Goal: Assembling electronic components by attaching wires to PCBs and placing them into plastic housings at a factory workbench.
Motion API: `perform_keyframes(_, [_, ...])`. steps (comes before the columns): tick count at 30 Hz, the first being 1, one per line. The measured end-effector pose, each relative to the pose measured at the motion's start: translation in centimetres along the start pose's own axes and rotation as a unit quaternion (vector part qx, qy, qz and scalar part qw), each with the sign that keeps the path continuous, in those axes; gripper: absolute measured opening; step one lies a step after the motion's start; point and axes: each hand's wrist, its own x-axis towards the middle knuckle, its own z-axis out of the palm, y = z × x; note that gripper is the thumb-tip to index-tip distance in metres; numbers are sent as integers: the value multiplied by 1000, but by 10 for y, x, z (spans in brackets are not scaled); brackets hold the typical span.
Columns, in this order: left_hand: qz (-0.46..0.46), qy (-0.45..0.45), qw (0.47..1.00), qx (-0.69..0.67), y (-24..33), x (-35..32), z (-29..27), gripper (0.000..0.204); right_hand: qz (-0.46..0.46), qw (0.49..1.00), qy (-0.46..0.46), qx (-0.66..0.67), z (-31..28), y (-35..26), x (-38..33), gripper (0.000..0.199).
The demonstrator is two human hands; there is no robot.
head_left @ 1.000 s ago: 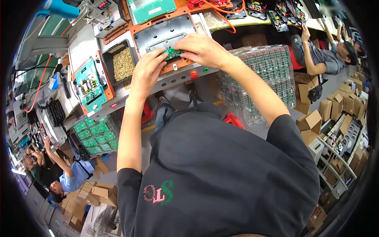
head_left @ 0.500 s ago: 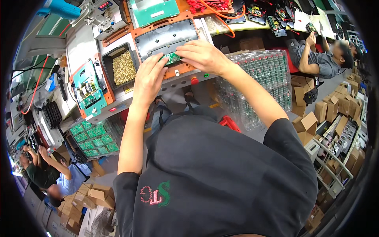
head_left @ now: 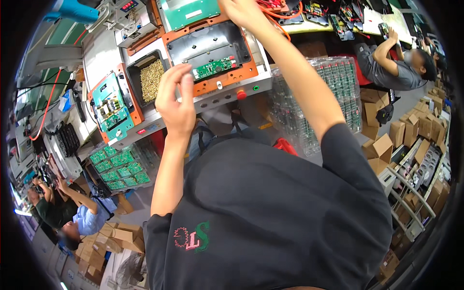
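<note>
A narrow green circuit board (head_left: 215,67) lies along the near side of a black plastic housing (head_left: 205,42), which is seated in an orange fixture (head_left: 234,76). Just left of that board hovers my left hand (head_left: 175,101), its thumb and fingers apart and nothing in them. My right hand (head_left: 241,13) is stretched past the far right corner of the fixture, beside the red wire bundles (head_left: 271,4). Its fingertips run out of the picture at the upper edge, so whether it holds anything is hidden.
Left of the fixture stands a black bin of brass-coloured screws (head_left: 152,79). A turquoise fixture with a board (head_left: 110,108) sits farther left. A green plate (head_left: 191,12) lies behind. A red button (head_left: 241,94) marks the bench front; wrapped board stacks (head_left: 319,96) stand to the right.
Both hands have come off the circuit board, which stays in the housing. My right hand has moved far and up to the picture's edge; my left has drawn back slightly to the left.
</note>
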Motion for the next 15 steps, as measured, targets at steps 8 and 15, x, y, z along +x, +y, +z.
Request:
perform_keyframes(8, [-378,-82,832,-398,19,20,-14,49,-26,969,-146,197,-41,-4,-73,37])
perform_keyframes(15, [21,-1,974,227,16,-35,15,30,-105,976,-88,-169,-40,-9,-182,64])
